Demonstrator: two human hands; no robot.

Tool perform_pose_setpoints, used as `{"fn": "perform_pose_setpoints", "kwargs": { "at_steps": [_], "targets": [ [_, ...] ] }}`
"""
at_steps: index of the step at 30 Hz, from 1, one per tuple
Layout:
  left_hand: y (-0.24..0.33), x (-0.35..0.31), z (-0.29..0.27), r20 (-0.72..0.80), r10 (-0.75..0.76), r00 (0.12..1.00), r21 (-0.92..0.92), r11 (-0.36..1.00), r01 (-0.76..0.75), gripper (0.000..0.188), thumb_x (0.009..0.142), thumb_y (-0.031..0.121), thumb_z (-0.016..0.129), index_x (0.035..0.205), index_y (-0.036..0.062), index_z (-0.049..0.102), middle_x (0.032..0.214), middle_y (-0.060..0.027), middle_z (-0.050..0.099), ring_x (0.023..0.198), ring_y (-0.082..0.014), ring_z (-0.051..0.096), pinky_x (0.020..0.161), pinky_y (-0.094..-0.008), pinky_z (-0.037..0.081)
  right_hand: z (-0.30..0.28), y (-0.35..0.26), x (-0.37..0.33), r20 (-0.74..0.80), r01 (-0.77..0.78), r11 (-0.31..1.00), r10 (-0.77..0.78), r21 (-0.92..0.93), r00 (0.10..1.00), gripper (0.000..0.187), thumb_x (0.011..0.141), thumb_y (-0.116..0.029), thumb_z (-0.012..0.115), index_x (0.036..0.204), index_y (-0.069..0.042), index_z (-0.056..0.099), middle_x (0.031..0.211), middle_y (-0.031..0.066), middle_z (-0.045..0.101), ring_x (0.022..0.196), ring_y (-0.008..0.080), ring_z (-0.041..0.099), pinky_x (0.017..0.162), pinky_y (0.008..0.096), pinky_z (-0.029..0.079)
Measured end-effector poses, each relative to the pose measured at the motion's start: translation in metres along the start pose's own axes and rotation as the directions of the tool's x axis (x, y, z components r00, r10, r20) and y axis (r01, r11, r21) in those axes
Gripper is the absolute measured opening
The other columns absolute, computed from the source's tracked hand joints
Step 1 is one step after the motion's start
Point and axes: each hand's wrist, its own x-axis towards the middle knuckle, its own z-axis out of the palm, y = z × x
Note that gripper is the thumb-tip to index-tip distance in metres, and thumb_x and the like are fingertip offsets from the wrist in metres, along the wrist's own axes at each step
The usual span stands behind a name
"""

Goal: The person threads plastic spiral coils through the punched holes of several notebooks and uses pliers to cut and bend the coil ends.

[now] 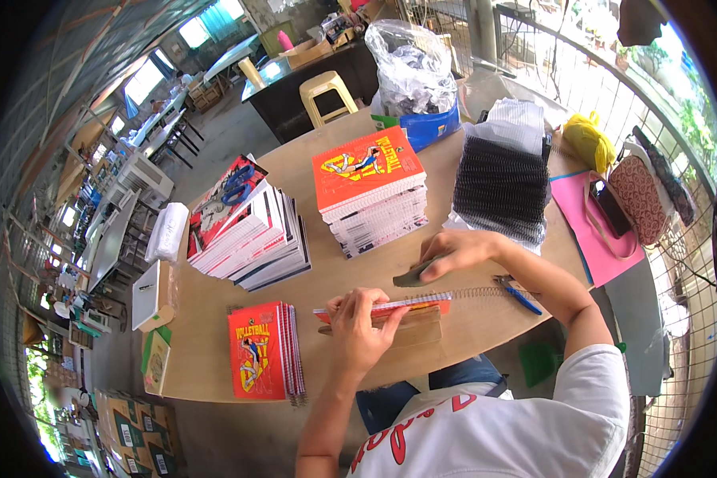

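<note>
My left hand pinches an orange-covered notebook, held on edge against a small wooden block. A thin wire spiral runs out from the notebook's right end along the table. Just above it, my right hand grips a flat, dark grey-green pad, whose exact kind I cannot make out. Blue-handled pliers lie by the spiral's far end. To the left of my left hand lies a short pile of orange spiral notebooks.
Beyond my hands rises a tall stack of orange-covered notebooks. Left of it, a leaning booklet stack carries blue-handled scissors. Black spirals are heaped at right, near a pink folder and patterned bag. A plastic bag stands behind.
</note>
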Motion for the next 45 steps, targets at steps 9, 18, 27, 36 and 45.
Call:
{"fn": "perform_pose_setpoints", "kwargs": {
  "at_steps": [9, 18, 27, 36, 45],
  "targets": [
    [-0.003, 0.0, 0.0, -0.046, -0.032, 0.998, 0.026, 0.999, 0.034, 0.042, 0.078, 0.028, 0.087, 0.1, 0.0122, 0.055, 0.089, 0.0003, 0.065, 0.081, -0.0205, 0.063, 0.082, -0.0386, 0.038, 0.01, 0.062, 0.013, -0.121, 0.152, 0.917, -0.115, 0.368, 0.986, 0.075, 0.083, -0.058, 0.066, 0.125, 0.005, 0.068, 0.115, 0.0171, 0.071, 0.109, 0.025, 0.063, 0.094, 0.0375, 0.047],
    [-0.001, -0.002, -0.005, -0.013, -0.061, 0.998, 0.012, 0.998, 0.061, 0.051, 0.075, 0.032, 0.089, 0.108, 0.012, 0.056, 0.089, -0.0003, 0.065, 0.083, -0.0204, 0.063, 0.084, -0.039, 0.039, 0.01, 0.009, 0.025, 0.028, -0.005, 0.996, 0.003, 0.086, 1.0, 0.071, 0.087, -0.056, 0.064, 0.11, 0.01, 0.071, 0.116, 0.0178, 0.067, 0.108, 0.028, 0.063, 0.094, 0.0391, 0.047],
    [-0.012, -0.003, -0.027, 0.002, -0.103, 0.995, 0.152, 0.983, 0.101, 0.04, 0.075, 0.035, 0.088, 0.09, 0.0118, 0.059, 0.086, -0.001, 0.063, 0.083, -0.0251, 0.061, 0.086, -0.0408, 0.039, 0.017, 0.001, 0.028, -0.02, 0.17, 0.974, -0.169, 0.149, 0.985, 0.074, 0.087, -0.059, 0.063, 0.119, 0.007, 0.07, 0.11, 0.0202, 0.072, 0.103, 0.0287, 0.067, 0.093, 0.0374, 0.049],
    [-0.019, -0.009, -0.023, -0.012, -0.106, 0.994, 0.102, 0.989, 0.107, 0.042, 0.076, 0.04, 0.086, 0.093, 0.0131, 0.059, 0.083, 0.0003, 0.062, 0.08, -0.0236, 0.06, 0.082, -0.041, 0.038, 0.02, -0.028, 0.038, 0.051, 0.015, 0.937, 0.003, -0.348, 0.999, 0.068, 0.088, -0.054, 0.067, 0.123, 0.004, 0.07, 0.125, 0.0252, 0.068, 0.113, 0.0349, 0.064, 0.096, 0.042, 0.05],
    [-0.022, -0.007, -0.023, -0.02, -0.124, 0.992, 0.038, 0.991, 0.125, 0.056, 0.075, 0.044, 0.087, 0.112, 0.0138, 0.057, 0.092, 0.0003, 0.063, 0.083, -0.0195, 0.06, 0.083, -0.0415, 0.035, 0.024, 0.004, 0.043, -0.08, 0.149, 0.95, -0.132, 0.274, 0.988, 0.065, 0.093, -0.053, 0.06, 0.114, 0.008, 0.071, 0.114, 0.0242, 0.067, 0.11, 0.0341, 0.063, 0.095, 0.0396, 0.048]
  ]
}}
